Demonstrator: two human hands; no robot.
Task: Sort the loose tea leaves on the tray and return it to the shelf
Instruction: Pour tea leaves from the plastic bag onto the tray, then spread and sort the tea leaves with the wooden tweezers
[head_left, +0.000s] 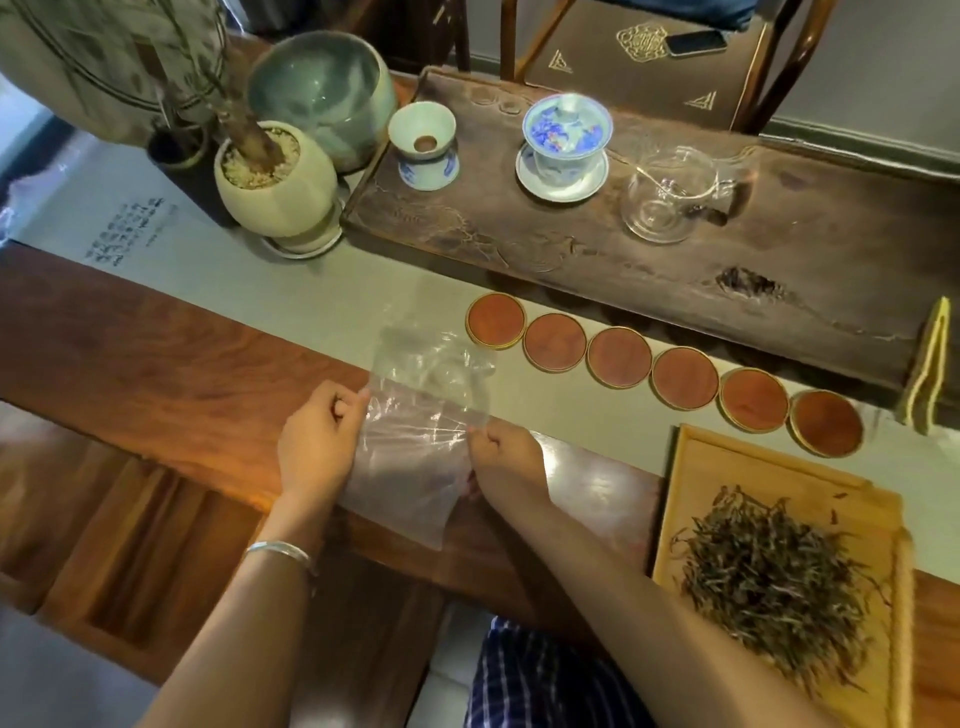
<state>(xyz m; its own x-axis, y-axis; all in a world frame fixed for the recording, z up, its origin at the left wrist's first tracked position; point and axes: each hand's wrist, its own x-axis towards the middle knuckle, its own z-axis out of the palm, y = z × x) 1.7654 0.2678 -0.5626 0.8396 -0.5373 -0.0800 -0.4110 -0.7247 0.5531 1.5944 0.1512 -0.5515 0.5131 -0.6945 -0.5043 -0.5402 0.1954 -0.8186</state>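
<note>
Clear, crinkled plastic bag (421, 431) held up over the reddish wood counter (156, 353), both hands on it. Left hand (319, 441), silver bangle (280, 552) on its wrist, pinches the bag's left edge w/ curled fingers; right hand (506, 457) pinches the right edge, grip closed on the plastic.

Rel. to the bag: light bamboo rectangular tray (696, 499) sits to the right near the counter's front edge, w/ a pile of dark loose tea leaves (769, 571) on it, well apart from both hands. Six round red-brown coasters w/ gold rims (618, 357) run in a row from just behind the bag toward the tray. Farther behind: dark carved wooden tea board (597, 244) carrying a blue-and-white lidded gaiwan (566, 140) and a clear glass pitcher (670, 195).
</note>
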